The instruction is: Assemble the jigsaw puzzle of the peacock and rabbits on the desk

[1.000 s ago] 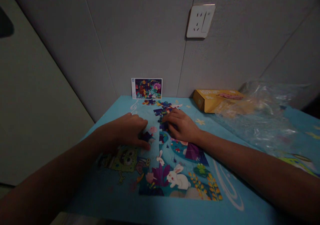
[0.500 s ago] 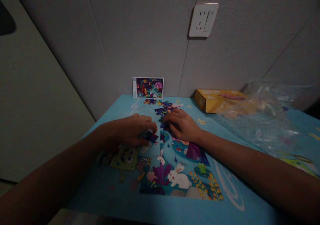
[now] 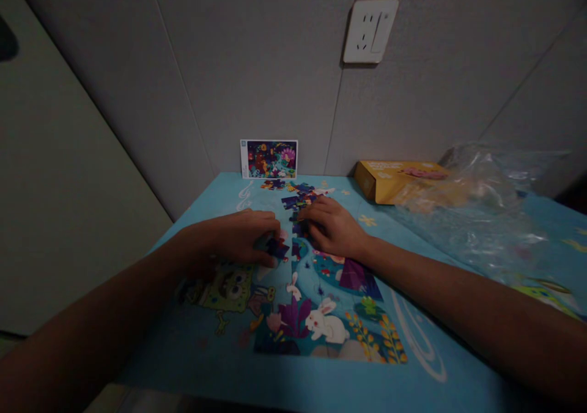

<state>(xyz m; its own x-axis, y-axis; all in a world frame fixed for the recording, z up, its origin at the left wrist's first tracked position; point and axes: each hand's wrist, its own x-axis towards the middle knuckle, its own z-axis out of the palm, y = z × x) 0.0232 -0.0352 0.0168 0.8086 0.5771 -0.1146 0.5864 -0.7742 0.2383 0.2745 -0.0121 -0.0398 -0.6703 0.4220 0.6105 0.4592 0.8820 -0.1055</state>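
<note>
A partly joined puzzle [image 3: 328,327] with white rabbits and plants lies on the blue table. My left hand [image 3: 250,239] is left of its upper part, fingers curled round a dark puzzle piece [image 3: 279,249]. At the puzzle's upper edge rests my right hand [image 3: 332,225], its bent fingers over dark pieces; what its fingertips hold, if anything, is hidden. Loose pieces [image 3: 300,188] lie behind the hands. A small picture card [image 3: 269,159] leans upright against the wall at the back of the table.
A yellow box [image 3: 394,181] stands at the back right, partly covered by a crumpled clear plastic bag [image 3: 477,230]. The blue tabletop [image 3: 330,388] carries printed cartoon figures. A white socket [image 3: 370,31] is on the wall.
The whole view has shifted slightly. The fingers of my left hand have moved a little around the dark piece. My right hand stays at the puzzle's upper edge.
</note>
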